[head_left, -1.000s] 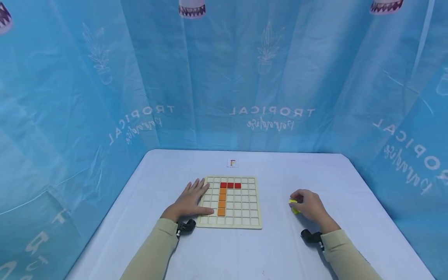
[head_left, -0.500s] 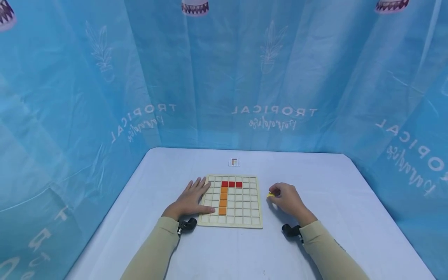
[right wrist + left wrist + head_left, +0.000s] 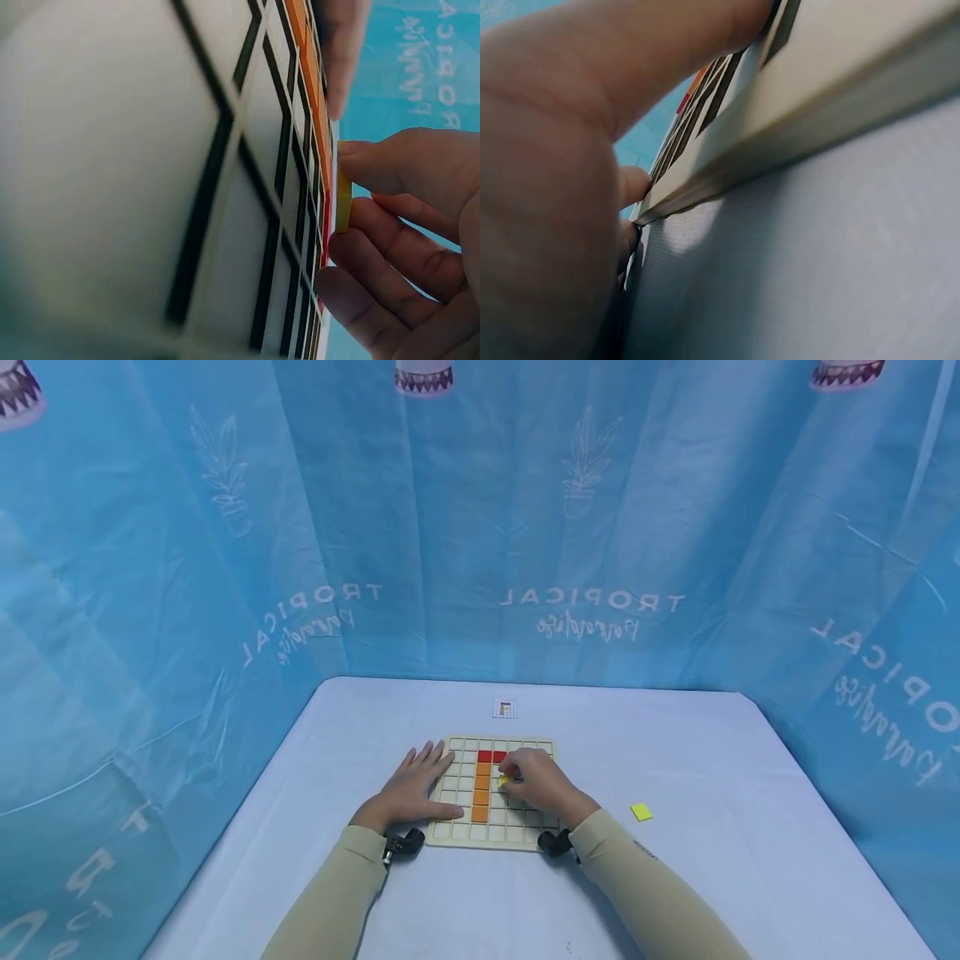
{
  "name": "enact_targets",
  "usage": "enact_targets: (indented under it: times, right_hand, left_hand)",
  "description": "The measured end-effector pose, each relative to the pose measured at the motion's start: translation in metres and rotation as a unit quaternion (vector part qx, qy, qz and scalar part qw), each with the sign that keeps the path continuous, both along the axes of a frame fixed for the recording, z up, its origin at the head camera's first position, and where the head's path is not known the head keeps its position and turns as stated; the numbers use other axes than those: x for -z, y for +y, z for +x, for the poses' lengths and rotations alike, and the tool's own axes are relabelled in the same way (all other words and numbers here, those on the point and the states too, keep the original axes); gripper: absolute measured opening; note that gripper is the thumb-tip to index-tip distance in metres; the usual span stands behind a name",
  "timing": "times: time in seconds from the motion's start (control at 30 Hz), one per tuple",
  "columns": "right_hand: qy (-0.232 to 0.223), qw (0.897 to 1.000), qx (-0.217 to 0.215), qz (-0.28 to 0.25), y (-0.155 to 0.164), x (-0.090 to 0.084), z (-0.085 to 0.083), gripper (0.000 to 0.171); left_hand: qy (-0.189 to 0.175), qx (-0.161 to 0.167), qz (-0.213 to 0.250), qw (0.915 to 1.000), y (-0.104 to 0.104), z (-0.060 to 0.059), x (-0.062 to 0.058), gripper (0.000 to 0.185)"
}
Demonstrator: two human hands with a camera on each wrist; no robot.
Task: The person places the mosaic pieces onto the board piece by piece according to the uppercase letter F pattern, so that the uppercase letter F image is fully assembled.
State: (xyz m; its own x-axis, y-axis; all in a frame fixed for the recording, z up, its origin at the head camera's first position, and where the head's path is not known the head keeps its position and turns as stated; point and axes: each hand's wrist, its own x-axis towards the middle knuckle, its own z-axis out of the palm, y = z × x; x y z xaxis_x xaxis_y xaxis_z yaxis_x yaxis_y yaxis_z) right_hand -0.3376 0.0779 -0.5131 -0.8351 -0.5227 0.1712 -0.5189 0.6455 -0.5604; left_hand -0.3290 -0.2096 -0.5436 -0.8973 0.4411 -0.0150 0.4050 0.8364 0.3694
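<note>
A pale wooden grid board [image 3: 465, 842] lies on the table, with a column of orange tiles [image 3: 481, 795] and a row of red tiles [image 3: 485, 757] set in its squares. My left hand [image 3: 411, 789] rests spread on the board's left edge, thumb and fingertips on the frame. Over the board's middle, my right hand [image 3: 542, 781] pinches a yellow square tile [image 3: 344, 196] between thumb and fingers, just right of the orange column. In the right wrist view the tile is held on edge, close over the grid. The right hand hides part of the board.
Another yellow tile [image 3: 641, 812] lies on the white tablecloth to the right of the board. Behind the board lies a small printed pattern card [image 3: 505, 709]. Blue curtains [image 3: 465, 527] surround the table at the back and sides.
My right hand has moved left from the table's right side to over the board, carrying a yellow tile. One yellow tile now shows where the hand was. The left hand stays put.
</note>
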Motion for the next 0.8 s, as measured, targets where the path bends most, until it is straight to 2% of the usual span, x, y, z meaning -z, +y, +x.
enact_targets:
  times: [0.43,0.6,0.8]
  right_hand:
    - [0.016,0.999,-0.005,0.040,-0.017,0.002,-0.003,0.020]
    - [0.020,0.999,-0.001,0.042,-0.017,0.003,-0.003,0.019]
    - [0.004,0.999,0.011,0.039,-0.015,0.003,-0.002,0.021]
  left_hand:
    - [0.001,0.007,-0.001,1.0000,0.001,0.000,0.000,0.121]
    - [0.000,0.004,-0.002,1.0000,0.001,0.001,-0.001,0.121]
    - [0.000,0.000,-0.002,1.0000,0.001,0.001,0.000,0.121]
